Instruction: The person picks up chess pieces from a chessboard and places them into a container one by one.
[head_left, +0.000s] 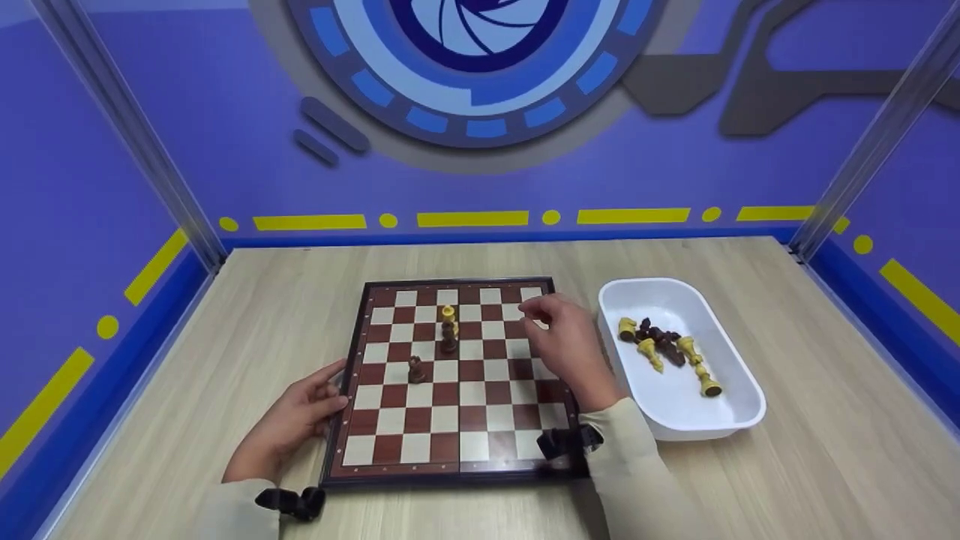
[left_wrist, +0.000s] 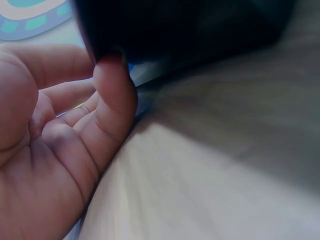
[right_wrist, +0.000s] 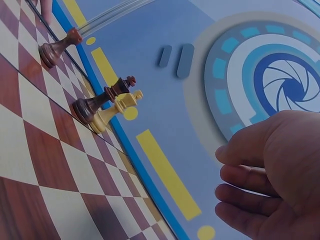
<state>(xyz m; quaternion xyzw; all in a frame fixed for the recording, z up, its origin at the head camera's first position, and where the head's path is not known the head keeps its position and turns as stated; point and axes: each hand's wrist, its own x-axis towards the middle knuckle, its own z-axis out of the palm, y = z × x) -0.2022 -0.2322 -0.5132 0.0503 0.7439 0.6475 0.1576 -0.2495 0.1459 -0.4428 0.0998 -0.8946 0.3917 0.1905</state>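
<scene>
A brown-and-cream chessboard (head_left: 472,371) with a dark frame lies on the table. My left hand (head_left: 296,420) is at its left edge, thumb and fingertips touching the frame; in the left wrist view a fingertip (left_wrist: 114,75) meets the dark underside edge. My right hand (head_left: 566,349) hovers over the board's right side, fingers loosely bent, nothing between them. Three chess pieces stand upright on the left half: a pale yellow one (right_wrist: 117,110), a dark brown one (right_wrist: 95,104) close beside it, and another dark brown one (right_wrist: 57,50) with a flared top, apart from them.
Right of the board stands a white plastic tray (head_left: 731,416). Several yellow pieces (head_left: 649,354) and dark pieces (head_left: 667,349) lie jumbled in it. Blue-purple printed panels (head_left: 480,187) wall the table's back and sides.
</scene>
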